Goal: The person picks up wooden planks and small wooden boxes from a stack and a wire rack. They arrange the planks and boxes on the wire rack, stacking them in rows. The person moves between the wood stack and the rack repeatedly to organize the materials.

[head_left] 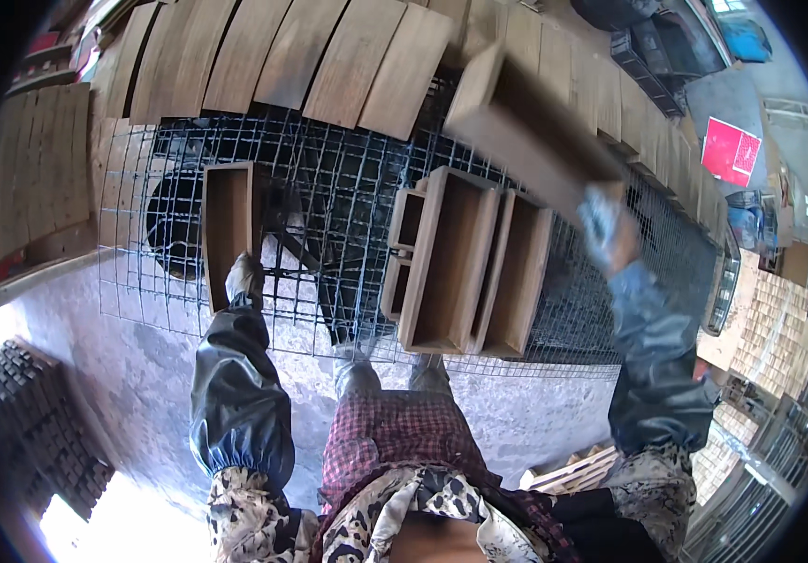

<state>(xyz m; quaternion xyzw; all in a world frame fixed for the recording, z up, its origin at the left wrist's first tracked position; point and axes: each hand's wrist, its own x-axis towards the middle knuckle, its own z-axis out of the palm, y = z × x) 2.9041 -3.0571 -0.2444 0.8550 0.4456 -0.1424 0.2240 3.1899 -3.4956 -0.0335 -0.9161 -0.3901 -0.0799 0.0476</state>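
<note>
My left hand (245,279), gloved, is closed on the near end of a long open wooden box (227,211) that rests on the black wire mesh (338,178). My right hand (605,230), also gloved and smeared by motion, grips the near end of another wooden box (540,127), which is raised and tilted at the right. Between my hands, two long open wooden boxes (451,258) lie side by side on the mesh. Two small wooden boxes (410,218) sit against their left side.
Beyond the mesh runs a row of wooden boards (320,61). A round dark opening (174,225) shows under the mesh at left. Dark stacked pieces (38,422) stand at lower left. A red sheet (731,152) and light wooden stacks (775,324) are at right.
</note>
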